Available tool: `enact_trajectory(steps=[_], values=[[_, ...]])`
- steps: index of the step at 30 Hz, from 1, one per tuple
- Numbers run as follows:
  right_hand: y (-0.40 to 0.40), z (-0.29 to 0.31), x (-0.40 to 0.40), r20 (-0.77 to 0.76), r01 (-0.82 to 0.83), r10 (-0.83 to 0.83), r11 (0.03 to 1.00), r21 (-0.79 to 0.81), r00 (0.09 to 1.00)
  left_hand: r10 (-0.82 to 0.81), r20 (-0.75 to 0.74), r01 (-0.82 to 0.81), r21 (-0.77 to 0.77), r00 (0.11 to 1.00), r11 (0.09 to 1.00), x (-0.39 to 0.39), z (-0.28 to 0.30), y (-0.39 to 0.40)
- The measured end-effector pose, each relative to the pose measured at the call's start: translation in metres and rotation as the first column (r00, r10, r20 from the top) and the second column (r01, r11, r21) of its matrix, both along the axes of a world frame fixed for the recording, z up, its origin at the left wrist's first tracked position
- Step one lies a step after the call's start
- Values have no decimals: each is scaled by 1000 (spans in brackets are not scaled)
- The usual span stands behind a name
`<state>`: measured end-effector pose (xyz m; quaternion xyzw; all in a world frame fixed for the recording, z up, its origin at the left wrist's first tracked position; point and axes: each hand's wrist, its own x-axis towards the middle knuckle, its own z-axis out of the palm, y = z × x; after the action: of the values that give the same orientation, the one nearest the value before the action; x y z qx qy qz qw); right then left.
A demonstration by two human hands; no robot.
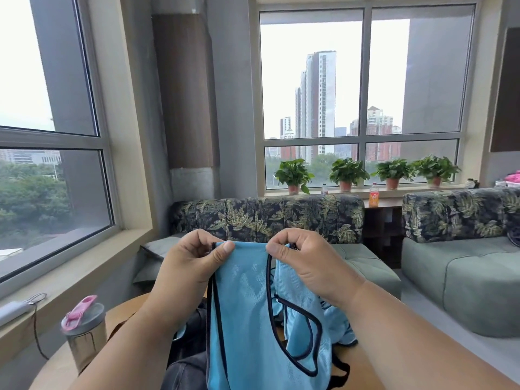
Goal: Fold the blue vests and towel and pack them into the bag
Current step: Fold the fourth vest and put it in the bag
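Observation:
A light blue mesh vest [242, 311] with dark navy trim hangs in the air in front of me, held up by its shoulder straps. My left hand [194, 266] pinches the left strap between thumb and fingers. My right hand [304, 263] pinches the right strap the same way, close beside the left. More blue fabric [334, 325] lies crumpled on the table behind the vest. A dark bag [188, 347] sits on the table under my left forearm, mostly hidden by the vest and arm.
A round wooden table [123, 313] lies below. A shaker bottle with a pink lid [84, 330] stands at its left edge. Leaf-patterned sofas [281, 218] with green seats lie beyond, potted plants [349, 173] line the windowsill, and an orange drink bottle [373, 196] stands between the sofas.

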<state>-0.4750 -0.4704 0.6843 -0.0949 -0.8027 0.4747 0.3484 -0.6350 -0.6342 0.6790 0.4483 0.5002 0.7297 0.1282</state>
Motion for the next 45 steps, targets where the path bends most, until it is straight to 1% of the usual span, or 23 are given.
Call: enact_trajectory(steps=[3, 7, 10, 13, 15, 17, 20, 24, 28, 29, 31, 33, 34, 36, 37, 38, 39, 40, 43, 45], values=[[0, 1, 2, -2, -1, 1, 1000, 5, 1000, -31, 81, 29, 32, 996, 999, 2, 3, 3], [0, 5, 9, -7, 14, -14, 999, 35, 1000, -10, 77, 9, 12, 997, 1000, 4, 8, 5], [-1, 9, 14, -13, 36, -35, 995, 94, 999, 3, 57, 1, -71, 998, 998, 7, 13, 2], [-1, 11, 15, -18, 43, -41, 993, 110, 999, 28, 34, -23, -142, 999, 990, 8, 13, -1], [-1, 11, 15, -17, 47, -45, 993, 106, 999, 16, 79, -5, -134, 997, 991, 10, 14, -2], [-2, 11, 16, -20, 51, -50, 995, 90, 999, -13, 152, 27, -90, 988, 996, 9, 14, -2], [-3, 10, 16, -5, 45, -45, 995, 84, 999, -18, 176, 35, -95, 984, 995, 6, 12, -2], [-4, 10, 16, 9, 45, -46, 994, 100, 999, 17, 97, -1, -156, 995, 988, 7, 9, -3], [-3, 10, 17, 5, 49, -50, 995, 89, 999, 114, -98, -127, -149, 989, 981, 9, 8, -3], [-3, 10, 18, 6, 47, -48, 996, 76, 999, 116, -120, -131, -130, 986, 983, 10, 8, -4], [-4, 12, 20, -25, 34, -34, 999, 16, 999, 80, -115, -90, -80, 990, 993, 11, 9, -4], [-6, 15, 22, -125, -33, 18, 992, -123, 992, 31, -75, -35, -48, 997, 998, 12, 11, -5], [-6, 17, 23, -191, -95, 53, 972, -215, 980, -20, -15, 19, -26, 1000, 999, 13, 12, -4], [-8, 20, 24, -331, -262, 129, 879, -397, 935, -191, 164, 185, 50, 968, 981, 16, 16, -3], [-10, 22, 24, -395, -342, 157, 820, -460, 905, -261, 217, 248, 87, 941, 965, 19, 17, -2], [-12, 24, 24, -443, -401, 172, 770, -497, 880, -288, 233, 271, 105, 929, 957, 22, 18, 0], [-14, 25, 23, -472, -435, 180, 739, -514, 863, -282, 216, 266, 100, 935, 959, 26, 18, 2], [-16, 26, 21, -483, -447, 183, 731, -515, 856, -254, 182, 243, 82, 950, 967, 30, 16, 5], [-25, 21, 12, -491, -437, 173, 750, -497, 854, -172, 62, 169, 62, 983, 984, 44, 10, 18], [-33, 16, 8, -502, -449, 179, 748, -490, 846, -127, 34, 123, 83, 991, 989, 51, 5, 25]])
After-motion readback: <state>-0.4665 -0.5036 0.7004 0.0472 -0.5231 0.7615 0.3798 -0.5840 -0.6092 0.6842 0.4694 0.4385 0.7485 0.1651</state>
